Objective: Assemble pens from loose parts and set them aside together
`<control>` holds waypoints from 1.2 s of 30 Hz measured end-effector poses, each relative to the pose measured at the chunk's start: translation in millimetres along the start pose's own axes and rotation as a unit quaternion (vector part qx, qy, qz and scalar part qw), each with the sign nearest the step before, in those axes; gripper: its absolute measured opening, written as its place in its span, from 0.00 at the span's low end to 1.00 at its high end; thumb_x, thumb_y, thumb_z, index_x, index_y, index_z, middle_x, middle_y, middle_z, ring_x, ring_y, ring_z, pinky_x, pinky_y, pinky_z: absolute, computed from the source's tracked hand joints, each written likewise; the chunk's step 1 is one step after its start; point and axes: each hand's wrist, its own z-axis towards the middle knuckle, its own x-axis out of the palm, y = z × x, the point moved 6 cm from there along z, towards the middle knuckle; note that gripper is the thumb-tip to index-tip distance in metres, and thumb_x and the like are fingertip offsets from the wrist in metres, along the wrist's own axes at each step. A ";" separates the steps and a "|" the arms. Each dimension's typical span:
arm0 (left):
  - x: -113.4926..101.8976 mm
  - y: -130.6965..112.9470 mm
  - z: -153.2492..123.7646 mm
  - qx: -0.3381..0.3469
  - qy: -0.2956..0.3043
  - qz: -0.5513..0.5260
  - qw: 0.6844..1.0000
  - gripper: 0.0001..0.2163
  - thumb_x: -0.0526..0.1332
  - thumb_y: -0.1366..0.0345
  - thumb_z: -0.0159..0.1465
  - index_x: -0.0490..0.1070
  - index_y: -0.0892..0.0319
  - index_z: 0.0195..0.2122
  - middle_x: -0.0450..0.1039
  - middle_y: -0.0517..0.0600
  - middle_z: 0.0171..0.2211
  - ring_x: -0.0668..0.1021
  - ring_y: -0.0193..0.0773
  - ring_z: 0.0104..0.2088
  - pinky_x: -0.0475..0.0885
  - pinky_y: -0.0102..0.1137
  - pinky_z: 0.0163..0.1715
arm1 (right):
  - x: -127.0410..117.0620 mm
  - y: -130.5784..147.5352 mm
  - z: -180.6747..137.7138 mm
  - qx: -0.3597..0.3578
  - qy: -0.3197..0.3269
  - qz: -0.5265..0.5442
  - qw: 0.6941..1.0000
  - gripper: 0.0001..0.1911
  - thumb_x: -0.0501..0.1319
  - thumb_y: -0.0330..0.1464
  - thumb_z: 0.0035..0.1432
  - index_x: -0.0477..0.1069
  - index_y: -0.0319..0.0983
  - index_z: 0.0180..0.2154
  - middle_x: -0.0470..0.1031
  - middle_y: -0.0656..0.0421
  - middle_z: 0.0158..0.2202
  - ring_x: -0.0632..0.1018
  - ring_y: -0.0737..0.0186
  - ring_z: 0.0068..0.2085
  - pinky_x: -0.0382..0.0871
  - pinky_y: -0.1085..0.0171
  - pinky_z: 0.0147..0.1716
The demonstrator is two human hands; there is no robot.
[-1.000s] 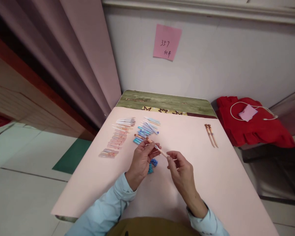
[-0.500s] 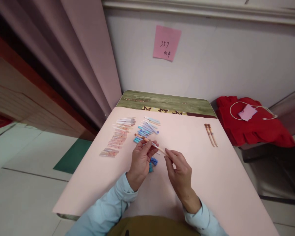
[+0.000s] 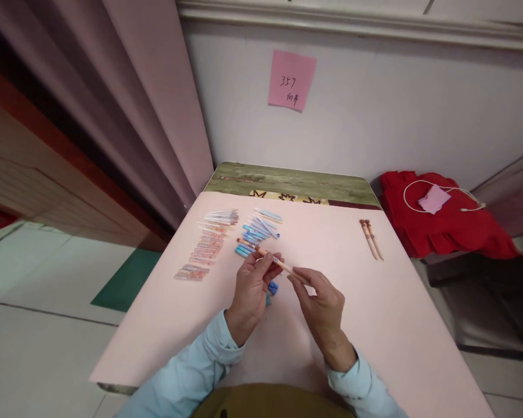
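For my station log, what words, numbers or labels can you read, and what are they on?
"357": handwritten on the pink note on the wall.
Perhaps "向井": two handwritten characters beneath it, not certain.
Too small to read: any print on the held pen, two brown-topped pens and pinkish pieces.

On the pen [image 3: 289,270] I can't make out the marking; the left hand [image 3: 250,287] partly hides the blue pieces [image 3: 273,287], and my view's bottom crops both sleeves [image 3: 187,371].
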 end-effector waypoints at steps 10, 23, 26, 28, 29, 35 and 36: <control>9.2 1.4 -6.2 -0.008 0.007 -0.004 1.000 0.14 0.73 0.62 0.53 0.70 0.58 0.36 0.78 0.47 0.34 0.80 0.35 0.38 0.75 0.32 0.43 | -2.0 6.4 3.3 -0.008 -0.011 -0.026 1.000 0.06 0.60 0.33 0.65 0.76 0.40 0.40 0.82 0.55 0.35 0.81 0.63 0.31 0.74 0.66 0.32; 13.7 3.5 -12.9 -0.020 0.028 0.024 0.999 0.16 0.71 0.60 0.55 0.66 0.57 0.38 0.79 0.49 0.35 0.80 0.34 0.32 0.76 0.29 0.34 | 15.6 -12.7 0.6 0.157 0.147 -0.048 0.975 0.25 0.46 0.42 0.71 0.77 0.42 0.31 0.81 0.59 0.29 0.79 0.63 0.28 0.60 0.67 0.27; 14.6 2.4 -11.1 -0.004 0.033 0.022 0.999 0.15 0.71 0.61 0.56 0.66 0.57 0.37 0.78 0.48 0.34 0.81 0.35 0.35 0.76 0.30 0.37 | 14.7 -12.1 1.8 0.188 0.153 -0.023 0.970 0.21 0.46 0.43 0.71 0.74 0.41 0.39 0.78 0.60 0.27 0.78 0.62 0.27 0.60 0.67 0.26; 12.2 2.0 -9.0 -0.001 0.023 0.022 0.999 0.15 0.71 0.62 0.56 0.67 0.57 0.37 0.78 0.48 0.34 0.81 0.36 0.37 0.76 0.29 0.37 | 13.9 -10.9 1.6 0.194 0.159 -0.010 0.968 0.17 0.51 0.44 0.67 0.69 0.40 0.45 0.75 0.62 0.24 0.75 0.63 0.23 0.60 0.67 0.24; 10.5 1.8 -7.9 0.000 0.016 0.023 1.000 0.15 0.71 0.62 0.55 0.67 0.57 0.37 0.78 0.48 0.34 0.81 0.36 0.37 0.76 0.28 0.37 | 14.1 -10.3 1.0 0.193 0.166 0.001 0.967 0.16 0.54 0.44 0.65 0.67 0.40 0.46 0.74 0.64 0.24 0.74 0.63 0.22 0.60 0.67 0.24; 4.8 2.0 -5.0 0.004 0.007 0.022 1.000 0.14 0.71 0.62 0.56 0.67 0.57 0.38 0.78 0.47 0.34 0.81 0.35 0.37 0.76 0.28 0.37 | 11.9 -14.4 -2.9 0.209 0.154 0.044 0.965 0.13 0.58 0.45 0.63 0.69 0.42 0.35 0.76 0.62 0.25 0.72 0.65 0.22 0.61 0.68 0.24; 5.0 2.5 -5.4 0.001 0.008 0.022 1.000 0.14 0.71 0.62 0.56 0.67 0.57 0.38 0.78 0.48 0.34 0.81 0.35 0.37 0.76 0.28 0.37 | 11.7 -15.4 -3.0 0.212 0.152 0.046 0.964 0.14 0.58 0.45 0.64 0.70 0.42 0.34 0.77 0.61 0.26 0.74 0.65 0.23 0.62 0.68 0.25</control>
